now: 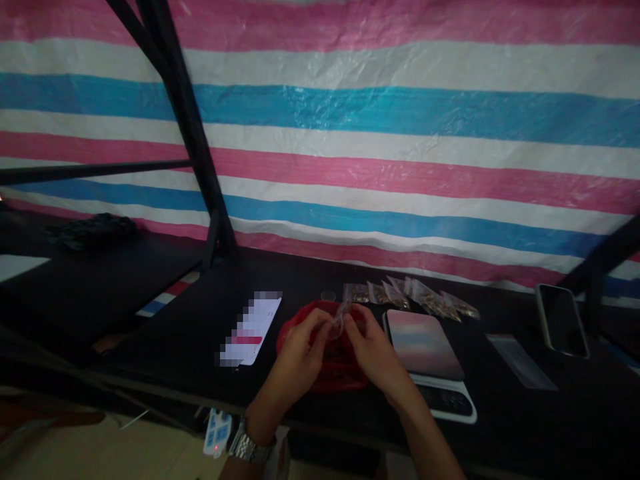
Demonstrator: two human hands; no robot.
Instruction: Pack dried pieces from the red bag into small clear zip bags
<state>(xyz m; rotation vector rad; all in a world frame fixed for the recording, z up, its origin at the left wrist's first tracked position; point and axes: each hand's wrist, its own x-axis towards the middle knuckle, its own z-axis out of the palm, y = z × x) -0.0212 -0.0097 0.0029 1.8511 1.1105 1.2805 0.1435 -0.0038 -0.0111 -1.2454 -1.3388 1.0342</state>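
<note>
My left hand (306, 345) and my right hand (369, 341) meet over a red plastic bag (345, 381) on the black table. Between the fingertips of both is a small clear plastic bag (341, 312), pinched from either side. What the red bag contains is mostly hidden by my hands. Just right of my right hand lies a digital scale (425, 347) with a shiny plate and a white front. Behind it, several filled zip bags (430, 300) with brownish contents lie in a row. A small clear round lid-like piece (328, 295) rests behind the red bag.
A lit phone-like screen (255, 330) lies to the left, partly blurred out. On the right are a flat clear zip bag (523, 362) and a dark-screened phone (563, 320). A black metal post (193, 127) rises at the back left before a striped tarp (400, 153). A power strip (217, 432) hangs below the table edge.
</note>
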